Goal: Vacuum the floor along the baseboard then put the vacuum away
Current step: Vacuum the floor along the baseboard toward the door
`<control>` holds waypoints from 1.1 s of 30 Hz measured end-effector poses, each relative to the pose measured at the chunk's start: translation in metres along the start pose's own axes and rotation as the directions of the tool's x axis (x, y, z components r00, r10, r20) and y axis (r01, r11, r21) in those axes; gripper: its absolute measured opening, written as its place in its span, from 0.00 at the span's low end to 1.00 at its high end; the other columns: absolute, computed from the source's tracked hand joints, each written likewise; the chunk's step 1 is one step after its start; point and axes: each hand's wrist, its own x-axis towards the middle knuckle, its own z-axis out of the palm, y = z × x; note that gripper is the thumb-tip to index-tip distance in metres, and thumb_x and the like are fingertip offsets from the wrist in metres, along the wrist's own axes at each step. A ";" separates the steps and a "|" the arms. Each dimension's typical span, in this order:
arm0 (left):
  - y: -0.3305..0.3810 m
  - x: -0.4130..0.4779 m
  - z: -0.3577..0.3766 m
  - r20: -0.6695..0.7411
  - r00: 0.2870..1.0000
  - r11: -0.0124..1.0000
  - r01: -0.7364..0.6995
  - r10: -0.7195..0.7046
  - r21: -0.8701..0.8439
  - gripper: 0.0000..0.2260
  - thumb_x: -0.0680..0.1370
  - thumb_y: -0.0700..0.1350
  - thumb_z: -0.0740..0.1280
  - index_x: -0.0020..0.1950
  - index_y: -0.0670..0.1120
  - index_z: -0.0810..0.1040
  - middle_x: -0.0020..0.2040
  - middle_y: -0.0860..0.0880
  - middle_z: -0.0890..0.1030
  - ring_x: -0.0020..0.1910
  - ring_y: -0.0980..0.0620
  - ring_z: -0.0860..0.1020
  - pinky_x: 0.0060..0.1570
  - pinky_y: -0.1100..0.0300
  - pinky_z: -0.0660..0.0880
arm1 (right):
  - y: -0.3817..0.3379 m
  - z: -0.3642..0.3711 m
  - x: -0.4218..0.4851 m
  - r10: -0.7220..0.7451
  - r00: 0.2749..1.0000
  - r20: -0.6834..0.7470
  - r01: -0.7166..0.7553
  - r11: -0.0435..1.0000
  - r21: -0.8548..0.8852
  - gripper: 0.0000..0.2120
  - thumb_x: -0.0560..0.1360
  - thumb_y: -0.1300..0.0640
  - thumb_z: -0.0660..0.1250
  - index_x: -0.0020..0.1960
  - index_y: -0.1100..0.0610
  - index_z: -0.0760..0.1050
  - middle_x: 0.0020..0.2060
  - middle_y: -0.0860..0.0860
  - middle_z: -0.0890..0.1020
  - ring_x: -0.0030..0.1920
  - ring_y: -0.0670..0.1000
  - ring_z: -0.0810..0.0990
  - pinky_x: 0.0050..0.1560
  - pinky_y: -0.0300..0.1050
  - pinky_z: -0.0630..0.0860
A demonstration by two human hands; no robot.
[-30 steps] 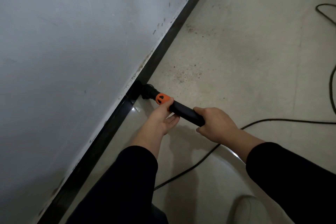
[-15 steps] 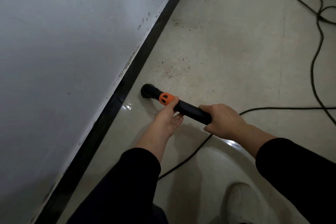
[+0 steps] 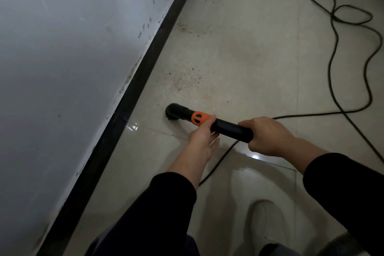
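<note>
Your left hand (image 3: pixel 200 141) and right hand (image 3: pixel 268 137) both grip the vacuum wand (image 3: pixel 226 128), nozzle (image 3: pixel 172 112) down on the floor (image 3: pixel 249 58) near the baseboard (image 3: pixel 145 64).

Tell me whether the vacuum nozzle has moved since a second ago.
Yes. The vacuum nozzle met the black baseboard then; now it sits out on the tile, with a clear gap, to the baseboard's right.

Dim, flat light. The glossy floor (image 3: pixel 249 58) shows two small white glare spots, one beside the baseboard (image 3: pixel 133 97), one just below the right hand (image 3: pixel 268 137). Soft shadows lie beneath both arms; the shoe (image 3: pixel 261 220) at the bottom edge is blurred.
</note>
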 end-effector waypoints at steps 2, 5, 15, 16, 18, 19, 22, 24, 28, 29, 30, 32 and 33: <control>-0.006 -0.001 0.008 0.005 1.000 1.000 0.017 -0.017 0.005 0.21 0.75 0.47 0.72 0.65 0.44 0.74 0.54 0.45 0.82 0.44 0.53 0.80 0.44 0.60 0.77 | 0.008 -0.003 -0.006 0.034 0.999 0.026 -0.034 0.999 0.002 0.14 0.64 0.63 0.63 0.46 0.50 0.76 0.31 0.48 0.73 0.33 0.51 0.72 0.28 0.41 0.63; -0.014 -0.001 0.018 0.008 0.999 0.999 0.041 -0.041 -0.010 0.20 0.75 0.46 0.73 0.64 0.43 0.73 0.55 0.44 0.82 0.43 0.52 0.80 0.48 0.59 0.76 | 0.016 -0.007 -0.014 0.067 0.996 0.060 -0.068 0.998 0.005 0.14 0.65 0.64 0.63 0.48 0.51 0.76 0.33 0.48 0.75 0.35 0.52 0.74 0.29 0.41 0.64; -0.038 -0.008 0.051 0.069 0.991 0.993 0.109 -0.112 0.042 0.18 0.76 0.48 0.71 0.62 0.44 0.74 0.51 0.45 0.83 0.45 0.51 0.81 0.42 0.58 0.75 | 0.045 -0.012 -0.037 0.168 0.984 0.067 -0.170 0.985 0.027 0.14 0.67 0.65 0.63 0.43 0.46 0.72 0.33 0.45 0.74 0.38 0.51 0.75 0.32 0.40 0.66; -0.041 -0.009 0.053 0.071 0.990 0.992 0.115 -0.119 0.051 0.18 0.75 0.48 0.71 0.62 0.44 0.73 0.51 0.44 0.83 0.45 0.51 0.81 0.41 0.58 0.75 | 0.047 -0.013 -0.040 0.175 0.982 0.067 -0.178 0.983 0.033 0.15 0.67 0.66 0.63 0.41 0.45 0.70 0.32 0.45 0.73 0.37 0.51 0.75 0.31 0.39 0.65; -0.045 -0.010 0.058 0.073 0.989 0.991 0.123 -0.127 0.061 0.19 0.75 0.48 0.71 0.63 0.43 0.73 0.51 0.44 0.83 0.43 0.51 0.81 0.41 0.57 0.75 | 0.053 -0.012 -0.046 0.186 0.981 0.058 -0.188 0.982 0.031 0.14 0.67 0.66 0.63 0.42 0.46 0.72 0.33 0.45 0.73 0.38 0.51 0.75 0.31 0.39 0.63; -0.047 -0.011 0.060 0.073 0.989 0.990 0.125 -0.130 0.064 0.19 0.75 0.47 0.71 0.63 0.43 0.73 0.52 0.43 0.83 0.43 0.51 0.81 0.42 0.57 0.76 | 0.056 -0.011 -0.048 0.191 0.980 0.054 -0.193 0.981 0.030 0.14 0.67 0.66 0.63 0.44 0.47 0.73 0.33 0.45 0.73 0.38 0.51 0.75 0.31 0.39 0.63; -0.053 -0.012 0.065 0.066 0.989 0.988 0.130 -0.136 0.078 0.19 0.75 0.47 0.71 0.63 0.43 0.73 0.51 0.43 0.83 0.43 0.50 0.81 0.43 0.57 0.77 | 0.064 -0.008 -0.053 0.206 0.978 0.045 -0.207 0.978 0.036 0.16 0.67 0.67 0.63 0.49 0.50 0.77 0.34 0.46 0.74 0.38 0.51 0.75 0.32 0.39 0.64; -0.055 -0.013 0.067 0.060 0.989 0.988 0.127 -0.132 0.089 0.18 0.75 0.46 0.71 0.62 0.43 0.73 0.49 0.43 0.83 0.43 0.50 0.81 0.47 0.55 0.77 | 0.066 -0.007 -0.055 0.203 0.979 0.038 -0.204 0.978 0.041 0.17 0.67 0.67 0.63 0.50 0.50 0.77 0.34 0.45 0.74 0.38 0.50 0.75 0.32 0.39 0.64; -0.052 -0.013 0.064 0.048 0.991 0.985 0.122 -0.129 0.121 0.18 0.75 0.46 0.71 0.62 0.43 0.73 0.49 0.43 0.83 0.42 0.50 0.81 0.43 0.56 0.77 | 0.066 -0.006 -0.053 0.182 0.983 0.037 -0.183 0.982 0.047 0.18 0.67 0.67 0.63 0.51 0.50 0.78 0.35 0.46 0.75 0.38 0.50 0.76 0.32 0.39 0.65; -0.050 -0.013 0.063 0.042 0.991 0.984 0.123 -0.129 0.128 0.18 0.75 0.46 0.71 0.62 0.43 0.73 0.49 0.43 0.83 0.42 0.50 0.81 0.40 0.57 0.76 | 0.065 -0.006 -0.051 0.180 0.983 0.041 -0.182 0.982 0.052 0.18 0.67 0.67 0.63 0.51 0.50 0.78 0.36 0.47 0.76 0.38 0.50 0.76 0.32 0.39 0.65; -0.048 -0.013 0.061 0.035 0.991 0.984 0.123 -0.129 0.132 0.18 0.75 0.46 0.70 0.62 0.43 0.73 0.49 0.43 0.83 0.42 0.50 0.82 0.38 0.57 0.76 | 0.063 -0.006 -0.049 0.175 0.984 0.044 -0.178 0.983 0.056 0.18 0.67 0.68 0.62 0.51 0.50 0.78 0.36 0.47 0.76 0.38 0.50 0.76 0.32 0.39 0.64; -0.043 -0.012 0.057 0.020 0.992 0.984 0.122 -0.126 0.129 0.17 0.75 0.46 0.70 0.61 0.42 0.73 0.48 0.43 0.83 0.41 0.50 0.81 0.35 0.58 0.75 | 0.059 -0.006 -0.044 0.159 0.986 0.042 -0.161 0.986 0.053 0.18 0.67 0.67 0.62 0.51 0.50 0.78 0.35 0.46 0.75 0.38 0.50 0.75 0.31 0.39 0.64; -0.041 -0.012 0.056 0.013 0.992 0.985 0.121 -0.124 0.124 0.17 0.75 0.46 0.70 0.60 0.42 0.72 0.48 0.43 0.82 0.41 0.50 0.81 0.35 0.58 0.75 | 0.057 -0.005 -0.041 0.149 0.988 0.041 -0.151 0.987 0.052 0.18 0.67 0.67 0.62 0.50 0.50 0.78 0.34 0.46 0.75 0.38 0.50 0.75 0.32 0.39 0.64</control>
